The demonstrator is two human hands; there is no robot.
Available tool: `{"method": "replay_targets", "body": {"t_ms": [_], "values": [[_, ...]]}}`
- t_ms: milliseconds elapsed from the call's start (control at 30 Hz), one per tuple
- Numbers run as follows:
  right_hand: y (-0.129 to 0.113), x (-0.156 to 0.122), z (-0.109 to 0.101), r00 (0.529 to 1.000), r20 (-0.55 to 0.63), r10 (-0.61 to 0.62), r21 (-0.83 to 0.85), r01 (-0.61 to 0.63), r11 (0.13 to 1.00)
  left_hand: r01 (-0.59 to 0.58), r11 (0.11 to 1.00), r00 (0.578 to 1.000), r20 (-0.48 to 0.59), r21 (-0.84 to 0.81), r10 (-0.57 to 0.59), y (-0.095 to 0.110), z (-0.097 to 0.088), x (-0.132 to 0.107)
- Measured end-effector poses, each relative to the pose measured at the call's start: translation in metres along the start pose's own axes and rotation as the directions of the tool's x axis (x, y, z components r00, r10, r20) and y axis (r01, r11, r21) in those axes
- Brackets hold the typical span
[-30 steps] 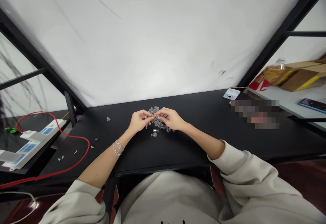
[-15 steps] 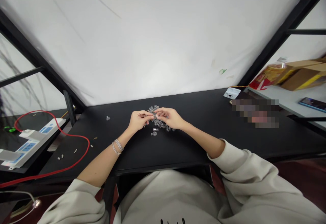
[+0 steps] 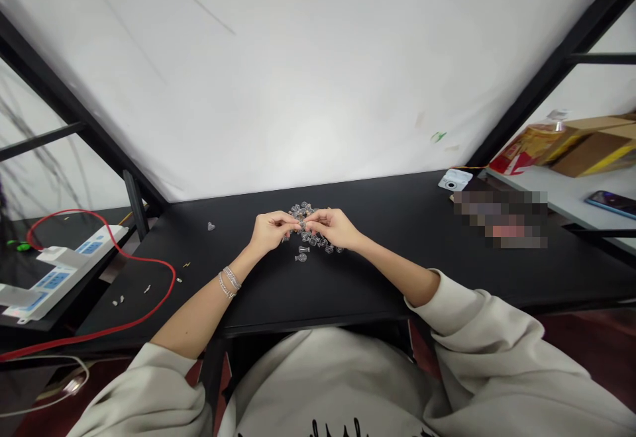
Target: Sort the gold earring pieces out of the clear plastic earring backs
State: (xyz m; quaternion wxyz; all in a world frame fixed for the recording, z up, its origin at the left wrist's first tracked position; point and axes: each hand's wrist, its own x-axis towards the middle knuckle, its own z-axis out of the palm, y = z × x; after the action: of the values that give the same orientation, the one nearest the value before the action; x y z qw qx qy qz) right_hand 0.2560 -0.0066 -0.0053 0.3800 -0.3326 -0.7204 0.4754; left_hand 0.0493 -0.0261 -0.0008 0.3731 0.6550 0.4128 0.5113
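Looking down from the head view, the left hand [image 3: 271,232] and right hand [image 3: 332,227] meet over a small heap of clear plastic pieces [image 3: 311,235] on a black table [image 3: 397,265]. Their fingers [image 3: 291,220] curl inward, tips pinched together at the heap's near edge; what they grip is too small to tell. Most pieces lie heaped, with two loose just below and a lone clear piece [image 3: 211,226] well left. Farther left lie a red cable [image 3: 149,311] and a white power strip [image 3: 64,271], with tiny parts [image 3: 118,300] between them and the hands.
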Motion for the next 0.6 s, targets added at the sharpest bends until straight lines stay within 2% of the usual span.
{"method": "replay_targets", "body": {"t_ms": [67, 133, 233, 300, 433, 600], "values": [[-0.002, 0.0, 0.0, 0.999, -0.014, -0.029, -0.092, 0.028, 0.995, 0.019, 0.998, 1.0, -0.002, 0.054, -0.018, -0.003, -0.002, 0.001], [-0.004, 0.0, -0.003, 0.997, -0.059, -0.058, -0.213, 0.044, 0.976, 0.005, 0.981, 1.0, 0.005, 0.196, -0.006, -0.006, -0.004, 0.003], [-0.005, 0.002, -0.01, 0.987, -0.146, -0.062, -0.357, 0.006, 0.934, -0.075, 0.877, 0.995, 0.1, 0.474, 0.031, -0.009, -0.009, 0.006], [-0.006, 0.004, -0.017, 0.983, -0.179, -0.05, -0.431, -0.033, 0.902, -0.117, 0.8, 0.984, 0.178, 0.589, 0.013, -0.01, -0.011, 0.006], [-0.008, 0.006, -0.027, 0.978, -0.204, -0.035, -0.542, -0.083, 0.836, -0.143, 0.735, 0.973, 0.229, 0.663, -0.018, -0.01, -0.011, 0.006], [-0.006, 0.005, -0.032, 0.985, -0.164, 0.046, -0.621, -0.14, 0.771, -0.127, 0.734, 0.975, 0.221, 0.668, -0.032, -0.011, -0.01, 0.006]]}}
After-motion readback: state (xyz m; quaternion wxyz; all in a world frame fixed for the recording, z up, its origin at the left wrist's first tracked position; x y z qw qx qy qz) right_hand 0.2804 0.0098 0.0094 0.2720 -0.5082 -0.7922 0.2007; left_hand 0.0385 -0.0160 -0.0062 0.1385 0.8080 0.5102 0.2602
